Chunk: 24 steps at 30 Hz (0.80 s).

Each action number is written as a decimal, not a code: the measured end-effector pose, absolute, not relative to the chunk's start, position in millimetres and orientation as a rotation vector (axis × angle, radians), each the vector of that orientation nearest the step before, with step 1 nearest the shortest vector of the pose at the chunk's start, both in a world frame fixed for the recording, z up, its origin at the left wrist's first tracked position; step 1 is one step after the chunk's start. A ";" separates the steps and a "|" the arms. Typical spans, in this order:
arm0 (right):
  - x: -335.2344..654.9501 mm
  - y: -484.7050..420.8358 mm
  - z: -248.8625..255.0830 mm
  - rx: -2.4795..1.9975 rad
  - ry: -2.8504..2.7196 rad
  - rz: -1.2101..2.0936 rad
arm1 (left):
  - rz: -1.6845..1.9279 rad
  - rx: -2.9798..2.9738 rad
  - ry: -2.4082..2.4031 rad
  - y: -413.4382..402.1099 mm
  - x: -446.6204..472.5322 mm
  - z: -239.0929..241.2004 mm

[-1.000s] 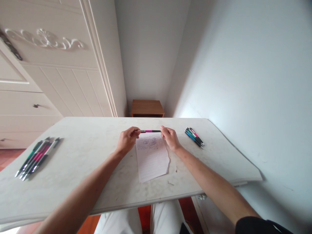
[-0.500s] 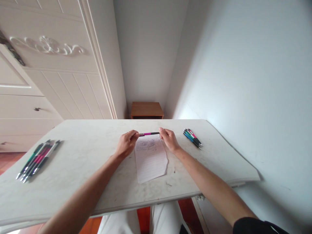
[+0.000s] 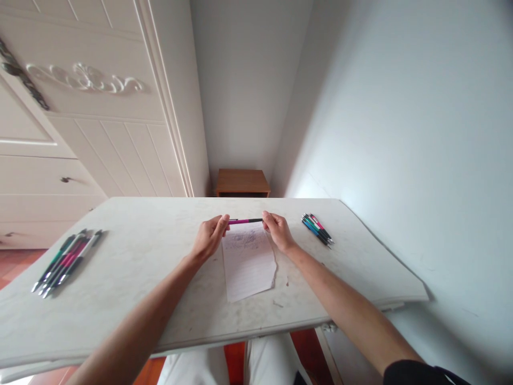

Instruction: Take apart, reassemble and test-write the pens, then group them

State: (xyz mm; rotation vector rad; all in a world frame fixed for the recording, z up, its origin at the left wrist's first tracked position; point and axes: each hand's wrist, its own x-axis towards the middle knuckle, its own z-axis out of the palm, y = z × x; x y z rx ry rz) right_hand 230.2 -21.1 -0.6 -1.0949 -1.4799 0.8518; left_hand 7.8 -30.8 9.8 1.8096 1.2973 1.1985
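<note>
A magenta pen with a black grip (image 3: 244,221) is held level between my two hands, just over the top edge of a torn sheet of paper (image 3: 250,272). My left hand (image 3: 211,234) is closed on the pen's clip end, thumb on top. The black end is pinched by the fingers of my right hand (image 3: 277,229), which cover the tip. Dark scribbles fill the upper part of the sheet; faint lines run across the rest.
Several pens (image 3: 67,262) lie bunched at the left of the white table (image 3: 160,224), and several more pens (image 3: 316,229) lie right of my right hand. A pale cabinet (image 3: 120,155) rises behind left, a wall (image 3: 401,133) at right. Beyond the table stands a small brown cabinet (image 3: 243,182).
My left hand has turned slightly and its thumb now lies along the pen, whose clip has rolled to the upper side. The right hand keeps its pinch. The camera view has shifted a little.
</note>
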 end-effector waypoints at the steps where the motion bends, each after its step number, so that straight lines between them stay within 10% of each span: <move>1: 230.3 -20.3 -0.7 -1.096 -1.469 0.849 | 1.218 1.801 1.258 -29.6 7.3 8.3; 24: 232.0 -13.7 -2.4 -1.096 -1.356 0.932 | 1.178 1.898 1.287 -21.4 1.7 2.6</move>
